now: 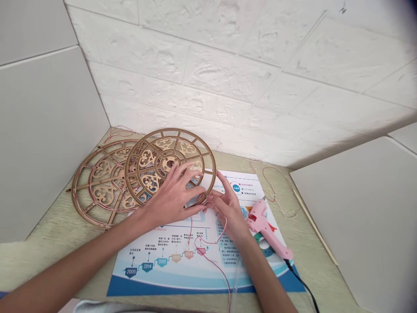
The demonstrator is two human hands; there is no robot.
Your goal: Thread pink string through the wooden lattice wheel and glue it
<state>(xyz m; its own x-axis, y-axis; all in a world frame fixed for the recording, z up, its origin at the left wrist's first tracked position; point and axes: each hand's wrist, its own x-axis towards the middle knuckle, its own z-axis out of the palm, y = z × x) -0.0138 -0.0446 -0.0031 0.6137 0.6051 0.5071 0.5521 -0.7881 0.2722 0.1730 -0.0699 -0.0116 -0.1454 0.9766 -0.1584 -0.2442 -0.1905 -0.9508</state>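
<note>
A round bronze-coloured openwork frame (170, 130) with spokes and scroll cut-outs is tilted up in both hands. My left hand (172, 195) reaches across its front. The thumb and forefinger close on the lower right rim, while the other fingers stay spread over the cut-outs. At that same spot my right hand (228, 208) grips the rim, with the fingers partly behind it. A thin red and white wire (216, 242) hangs from the fingertips and runs down over the printed sheet. Which fingers pinch the wire is hidden.
A second round openwork frame (78, 198), with wire along its rings, lies at left, partly overlapped. Beneath is a printed sheet (156, 282). A pink glue gun (269, 232) with a black cord rests at right. Loose wires (272, 191) and a thin stick (314, 226) lie beyond, beside white panels.
</note>
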